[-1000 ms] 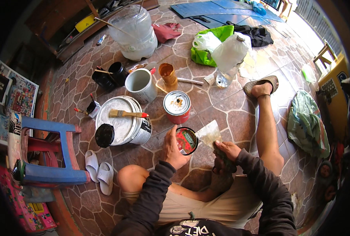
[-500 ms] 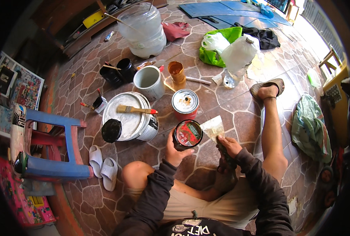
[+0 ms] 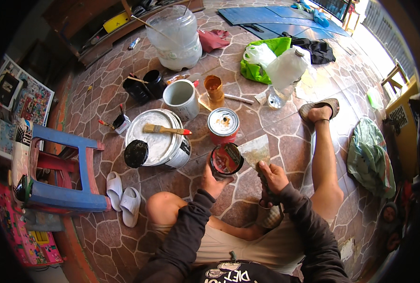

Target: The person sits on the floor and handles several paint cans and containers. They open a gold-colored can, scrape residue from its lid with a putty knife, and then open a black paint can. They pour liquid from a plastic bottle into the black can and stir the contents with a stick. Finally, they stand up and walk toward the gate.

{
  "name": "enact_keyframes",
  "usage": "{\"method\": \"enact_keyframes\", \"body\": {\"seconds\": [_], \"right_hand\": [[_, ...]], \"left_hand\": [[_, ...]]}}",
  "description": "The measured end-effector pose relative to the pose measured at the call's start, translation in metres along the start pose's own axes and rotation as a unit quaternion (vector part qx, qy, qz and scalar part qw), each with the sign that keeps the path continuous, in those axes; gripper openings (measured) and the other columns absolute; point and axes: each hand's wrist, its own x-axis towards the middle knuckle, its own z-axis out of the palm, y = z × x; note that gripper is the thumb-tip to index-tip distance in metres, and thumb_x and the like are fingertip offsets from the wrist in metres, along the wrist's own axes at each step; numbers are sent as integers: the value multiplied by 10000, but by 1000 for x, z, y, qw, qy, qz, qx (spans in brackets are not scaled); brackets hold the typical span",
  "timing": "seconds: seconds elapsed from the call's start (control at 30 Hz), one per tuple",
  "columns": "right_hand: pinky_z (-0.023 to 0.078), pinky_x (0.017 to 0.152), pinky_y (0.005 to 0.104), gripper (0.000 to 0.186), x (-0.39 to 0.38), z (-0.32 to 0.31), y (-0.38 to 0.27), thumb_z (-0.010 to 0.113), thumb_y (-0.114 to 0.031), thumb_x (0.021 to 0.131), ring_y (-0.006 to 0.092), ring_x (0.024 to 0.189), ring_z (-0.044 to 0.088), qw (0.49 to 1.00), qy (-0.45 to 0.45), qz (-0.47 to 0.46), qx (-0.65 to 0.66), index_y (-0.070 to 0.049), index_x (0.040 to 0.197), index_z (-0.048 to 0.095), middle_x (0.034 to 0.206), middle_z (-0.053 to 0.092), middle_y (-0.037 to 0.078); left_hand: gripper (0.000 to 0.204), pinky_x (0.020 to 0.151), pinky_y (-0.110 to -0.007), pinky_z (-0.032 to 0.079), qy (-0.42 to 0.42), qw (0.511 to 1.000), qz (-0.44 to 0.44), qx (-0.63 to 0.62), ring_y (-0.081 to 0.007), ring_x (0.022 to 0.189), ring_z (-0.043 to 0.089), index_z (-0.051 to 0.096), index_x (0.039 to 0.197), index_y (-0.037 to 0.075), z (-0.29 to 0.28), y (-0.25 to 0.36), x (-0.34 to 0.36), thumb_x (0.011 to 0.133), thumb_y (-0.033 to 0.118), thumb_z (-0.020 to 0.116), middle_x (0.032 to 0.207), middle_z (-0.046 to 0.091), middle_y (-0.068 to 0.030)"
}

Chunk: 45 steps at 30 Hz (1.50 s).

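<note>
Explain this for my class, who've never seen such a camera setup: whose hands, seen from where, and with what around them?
No machine works here: these are a person's two bare hands. The view comes from a head-worn fisheye camera looking down; its wide lens bends straight edges near the rim. The left hand holds a small, dark-rimmed round container with red showing within its rim; the right hand grips a broad-bladed scraper. On the stone-patterned floor stand a white bucket with a paintbrush across its top, a red can and a grey pot.
</note>
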Motion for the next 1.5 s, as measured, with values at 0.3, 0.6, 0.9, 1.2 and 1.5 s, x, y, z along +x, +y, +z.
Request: {"method": "enact_keyframes", "body": {"seconds": [0.3,0.6,0.9,1.2,1.5], "right_hand": [[453,415,334,563,-5,-2,-16,531,-478,988,162,443,569,993,41,-61,-89,20,727,545,550,551,75],[464,418,329,579,-9,-1,-32,534,-497,981,160,446,576,992,31,-64,-101,21,722,549,554,552,74],[440,382,321,525,15,-22,-3,547,-488,979,153,417,525,995,16,42,90,2,791,552,585,509,51],[497,400,375,525,92,-32,62,559,-467,963,212,479,599,991,54,120,1,32,805,517,671,575,140],[475,899,473,612,121,-19,98,665,-499,842,449,1033,597,959,152,-55,-234,47,1113,617,1050,634,299]], "left_hand": [[509,1000,-462,361,100,923,258,265,-342,1140,509,615,1111,56,-4,81,6,669,226,801,1191,533,-174],[112,822,-397,389,68,920,248,295,-227,853,570,673,746,89,7,96,15,732,157,761,826,619,-29],[58,705,-223,446,31,997,-41,-51,-62,739,562,702,865,-14,-20,94,19,864,42,686,804,665,-2],[149,807,-292,471,34,930,-153,-332,-142,856,622,662,1017,30,-66,79,19,949,138,586,954,693,-52],[344,925,-460,447,9,858,-161,-487,-270,1146,550,569,1247,74,-82,40,6,946,236,609,1254,606,-88]]}}
